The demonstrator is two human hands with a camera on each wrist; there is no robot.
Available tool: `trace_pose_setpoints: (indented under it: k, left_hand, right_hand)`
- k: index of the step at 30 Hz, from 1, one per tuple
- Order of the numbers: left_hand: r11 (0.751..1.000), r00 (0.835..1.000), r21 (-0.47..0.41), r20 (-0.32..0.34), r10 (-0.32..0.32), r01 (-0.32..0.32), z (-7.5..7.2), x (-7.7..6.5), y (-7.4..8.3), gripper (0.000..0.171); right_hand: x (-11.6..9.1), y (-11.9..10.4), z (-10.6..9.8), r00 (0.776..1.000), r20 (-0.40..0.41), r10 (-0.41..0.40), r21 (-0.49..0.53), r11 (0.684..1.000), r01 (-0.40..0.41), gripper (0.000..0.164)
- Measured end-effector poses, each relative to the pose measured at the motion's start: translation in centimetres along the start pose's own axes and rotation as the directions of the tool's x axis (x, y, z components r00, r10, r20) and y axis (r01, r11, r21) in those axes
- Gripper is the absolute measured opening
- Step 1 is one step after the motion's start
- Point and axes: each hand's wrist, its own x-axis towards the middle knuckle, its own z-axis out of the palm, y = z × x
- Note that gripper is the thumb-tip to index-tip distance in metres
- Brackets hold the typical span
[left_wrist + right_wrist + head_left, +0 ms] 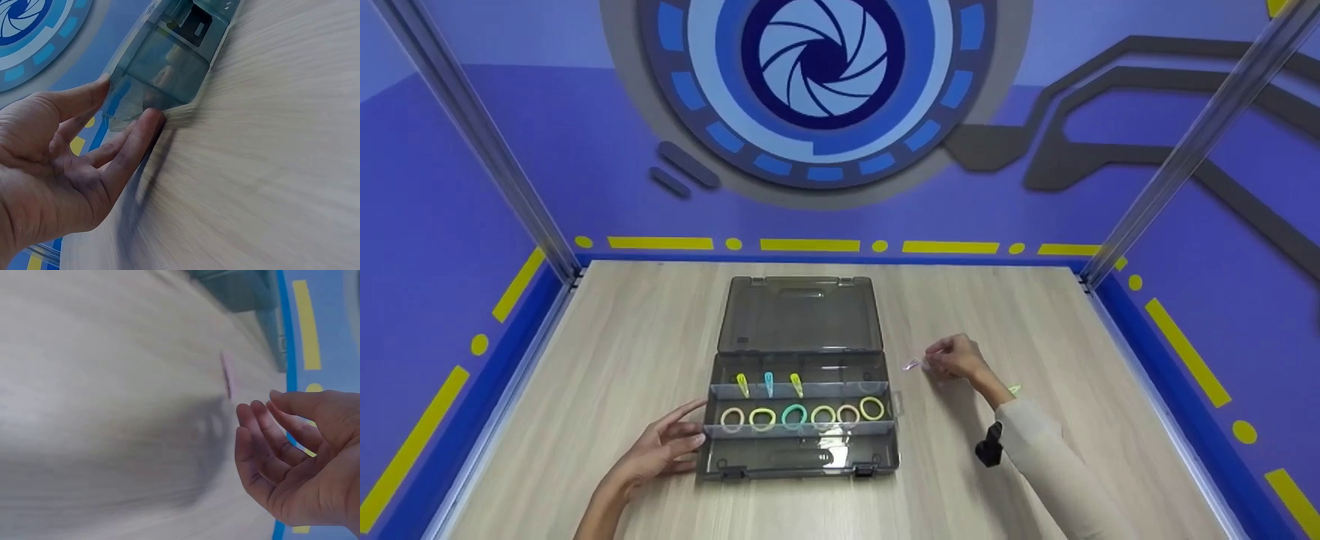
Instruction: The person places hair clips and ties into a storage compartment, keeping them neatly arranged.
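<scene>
A smoky clear plastic box (802, 476) sits on the table with its lid (802, 315) folded back. Yellow hair clips (742, 385) and a blue hair clip (769, 384) stand in its back compartment. Several hair ties (794, 415), pale, yellow and teal, line the middle one. My left hand (660, 450) touches the box's left side, its fingers extended around the corner in the left wrist view. To the right of the box, my right hand (960, 358) has its fingers gently bent just beside a pink hair clip (227, 376); a small gap shows between them.
A yellow-green clip (1015, 389) partly shows behind the right wrist. A black device (990, 446) is at the right sleeve (1050, 450). Metal posts (1177, 165) and blue patterned walls (825, 217) border the wooden table (645, 315).
</scene>
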Motion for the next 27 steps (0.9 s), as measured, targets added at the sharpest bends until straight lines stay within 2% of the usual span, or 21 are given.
trace_pose_setpoints:
  k: [5, 10, 17, 23, 27]
  left_hand:
    - [1.0, 1.0, 0.012, -0.003, 0.006, -0.006, -0.2, -0.1, 0.1, 0.075]
    - [1.0, 1.0, 0.008, -0.001, 0.005, -0.005, 0.0, -0.1, 0.0, 0.074]
    - [1.0, 1.0, 0.0, -0.009, -0.008, 0.008, 0.0, -0.1, -0.1, 0.074]
    - [1.0, 1.0, 0.016, -0.006, 0.007, -0.007, -0.1, -0.1, 0.0, 0.074]
    - [1.0, 1.0, 0.014, -0.003, 0.005, -0.005, 0.0, -0.1, -0.1, 0.074]
  right_hand:
    - [-0.1, 1.0, 0.4, 0.998, 0.047, 0.031, -0.026, 0.999, -0.03, 0.017]
    - [-0.1, 1.2, 1.4, 0.997, 0.062, 0.039, 0.014, 0.999, -0.04, 0.023]
    - [0.4, 0.9, 2.9, 0.996, -0.063, 0.055, -0.031, 0.998, -0.057, 0.023]
    - [1.1, 0.8, 3.9, 0.975, -0.193, 0.113, -0.198, 0.969, -0.151, 0.022]
    - [1.3, 0.6, 4.3, 0.972, -0.214, 0.095, -0.291, 0.944, -0.156, 0.021]
